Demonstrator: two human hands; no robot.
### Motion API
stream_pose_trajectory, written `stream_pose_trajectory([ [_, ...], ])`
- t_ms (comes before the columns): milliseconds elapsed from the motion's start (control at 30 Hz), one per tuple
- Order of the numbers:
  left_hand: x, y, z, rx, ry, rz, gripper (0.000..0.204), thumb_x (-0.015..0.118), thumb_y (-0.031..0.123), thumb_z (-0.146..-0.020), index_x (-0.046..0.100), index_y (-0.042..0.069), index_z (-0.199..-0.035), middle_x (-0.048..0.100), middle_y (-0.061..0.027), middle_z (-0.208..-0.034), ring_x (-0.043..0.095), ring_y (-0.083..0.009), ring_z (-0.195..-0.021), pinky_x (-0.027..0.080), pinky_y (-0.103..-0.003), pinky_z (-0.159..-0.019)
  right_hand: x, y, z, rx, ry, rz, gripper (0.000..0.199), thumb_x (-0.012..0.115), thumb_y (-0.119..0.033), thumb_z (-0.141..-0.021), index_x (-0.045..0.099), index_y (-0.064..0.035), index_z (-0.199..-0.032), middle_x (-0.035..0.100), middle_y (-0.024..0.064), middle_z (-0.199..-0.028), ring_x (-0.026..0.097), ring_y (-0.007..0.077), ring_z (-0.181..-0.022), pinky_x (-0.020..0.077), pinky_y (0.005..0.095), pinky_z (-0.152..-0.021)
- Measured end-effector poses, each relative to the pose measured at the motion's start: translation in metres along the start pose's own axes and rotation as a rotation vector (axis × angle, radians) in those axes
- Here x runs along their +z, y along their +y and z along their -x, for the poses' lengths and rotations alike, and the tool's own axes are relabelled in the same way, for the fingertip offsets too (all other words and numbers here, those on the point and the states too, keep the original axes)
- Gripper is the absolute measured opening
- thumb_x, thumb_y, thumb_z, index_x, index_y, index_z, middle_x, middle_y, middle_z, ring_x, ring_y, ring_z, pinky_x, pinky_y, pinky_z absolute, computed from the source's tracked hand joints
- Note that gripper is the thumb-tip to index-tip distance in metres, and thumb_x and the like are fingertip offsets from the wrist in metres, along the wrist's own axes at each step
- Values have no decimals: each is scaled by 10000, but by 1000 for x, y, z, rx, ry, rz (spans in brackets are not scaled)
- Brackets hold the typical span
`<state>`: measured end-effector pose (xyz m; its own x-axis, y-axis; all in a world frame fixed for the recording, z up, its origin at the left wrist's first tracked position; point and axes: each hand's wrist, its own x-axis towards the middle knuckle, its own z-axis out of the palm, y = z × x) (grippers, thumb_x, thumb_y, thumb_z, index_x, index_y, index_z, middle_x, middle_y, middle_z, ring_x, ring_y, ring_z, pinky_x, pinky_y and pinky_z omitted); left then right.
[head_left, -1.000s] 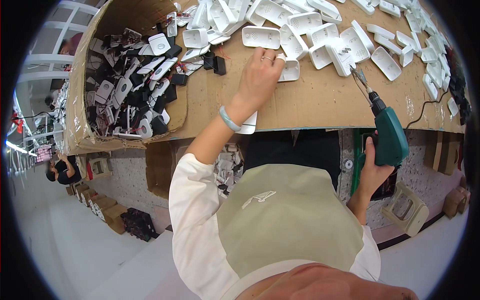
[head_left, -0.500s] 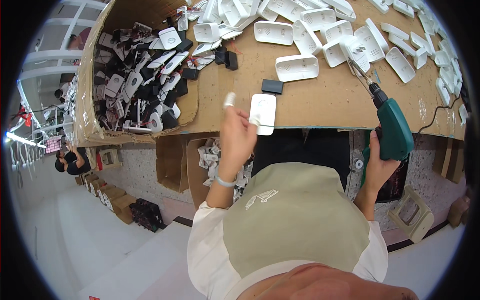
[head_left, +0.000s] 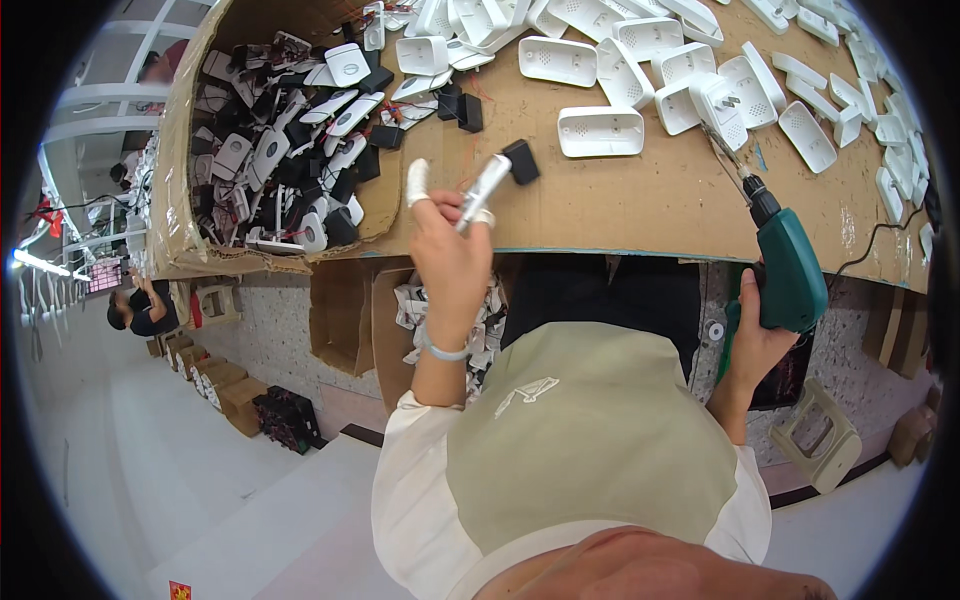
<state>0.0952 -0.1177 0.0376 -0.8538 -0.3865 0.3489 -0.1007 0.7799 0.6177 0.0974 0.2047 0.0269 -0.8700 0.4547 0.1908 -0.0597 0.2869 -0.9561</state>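
Over the table's front edge, my left hand (head_left: 450, 250) is closed on a white plastic cover (head_left: 487, 188), tilted so its narrow side faces up. White coverings wrap some of that hand's fingertips. A black rectangular block (head_left: 521, 162) sits at the cover's far end; I cannot tell how the two are joined. On the right, my right hand (head_left: 757, 348) grips a green electric screwdriver (head_left: 793, 272) by its handle. Its long bit reaches forward to the left, close to a white housing with metal prongs (head_left: 720, 104).
A cardboard box (head_left: 285, 262) at the left holds a heap of white covers, black blocks and wires. Several open white housings (head_left: 601, 133) lie across the table's far side and right. A black cord (head_left: 868, 245) runs along the right. Below stand a cardboard box (head_left: 340, 322) and a stool (head_left: 818, 435).
My left hand has moved slightly left and turned the cover from face-up onto its side. The black block has tilted with it. The right hand and screwdriver stay nearly where they were.
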Motion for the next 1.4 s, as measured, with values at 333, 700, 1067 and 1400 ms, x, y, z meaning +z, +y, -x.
stream_pose_trajectory([
  [333,21,-6,21,404,37,-30,567,871,194,-762,612,-47,-1205,645,-173,-1089,635,-334,-935,526,-403,-805,2,5,3,-6,-3,24,206,778,-40,-863,699,35,-1038,716,52,-970,640,106,-822,521,256,-746],
  [700,20,-19,-5,234,-84,-85,241,634,-53,-796,652,-61,-1037,659,-179,-882,599,-371,-803,490,-461,-763,8,-1,9,38,-57,-21,200,782,-37,-865,701,34,-1034,719,53,-970,656,116,-852,523,270,-808],
  [1067,98,49,-26,401,-76,-82,136,730,56,-750,678,-7,-858,551,-222,-1259,386,-414,-1172,322,-506,-1019,25,15,5,-45,-248,-13,153,778,-27,-842,684,7,-958,696,32,-856,621,78,-762,487,236,-704],
  [1400,116,55,-41,426,-84,-155,173,740,75,-730,633,-60,-730,500,-251,-1370,358,-440,-1250,300,-535,-1059,37,18,-9,-132,-367,75,249,728,20,-827,641,12,-1060,669,117,-829,631,168,-707,512,273,-697],
])
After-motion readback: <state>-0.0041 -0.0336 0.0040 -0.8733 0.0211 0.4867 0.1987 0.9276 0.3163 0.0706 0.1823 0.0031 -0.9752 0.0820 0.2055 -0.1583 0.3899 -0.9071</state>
